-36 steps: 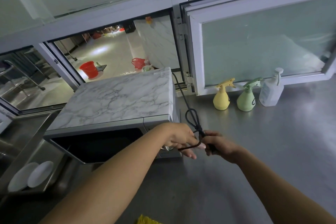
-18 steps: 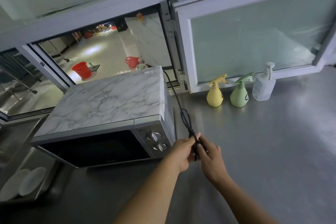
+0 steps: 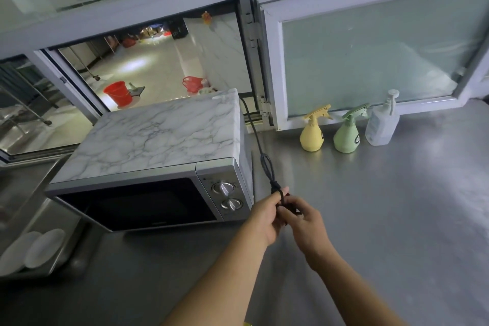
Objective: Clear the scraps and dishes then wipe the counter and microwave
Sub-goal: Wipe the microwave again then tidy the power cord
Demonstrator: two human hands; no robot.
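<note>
Both hands (image 3: 288, 222) pinch cord (image 3: 267, 167) beside microwave (image 3: 164, 151); spray bottles (image 3: 312, 135) behind.

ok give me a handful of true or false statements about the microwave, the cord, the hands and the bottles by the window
1. Both hands hold the black power cord just right of the microwave. True: the left hand and right hand grip it together.
2. The microwave door is open. False: it is closed.
3. The cord shows a loop above the hands. True.
4. The yellow spray bottle stands right of the green spray bottle. False: it stands left of it.
5. The clear pump bottle lies on its side. False: it stands upright beside the green one.
6. White plates sit in the sink left of the microwave. True.
</note>
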